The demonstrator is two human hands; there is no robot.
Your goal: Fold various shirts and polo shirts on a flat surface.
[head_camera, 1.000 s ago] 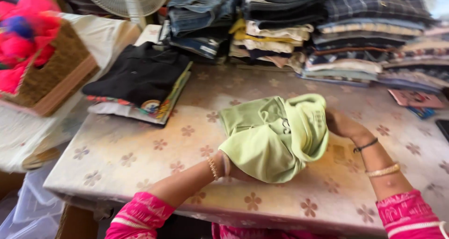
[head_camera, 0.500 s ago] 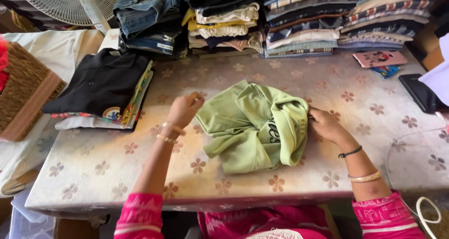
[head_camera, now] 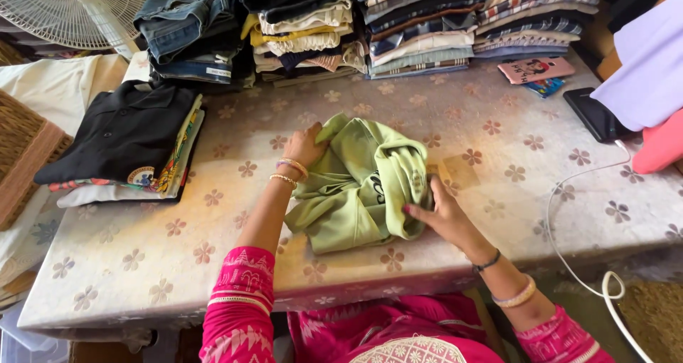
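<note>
green cloth, a crumpled shirt [head_camera: 359, 185], is lying mid-table [head_camera: 213, 263]; the left hand [head_camera: 306, 146] is pinning its far edge with curled fingers while the right hand [head_camera: 437, 214] is pinching the near fold, keeping it bunched.

A home laundry corner: stacked folded clothes [head_camera: 420, 29], fan [head_camera: 71, 7].
</note>
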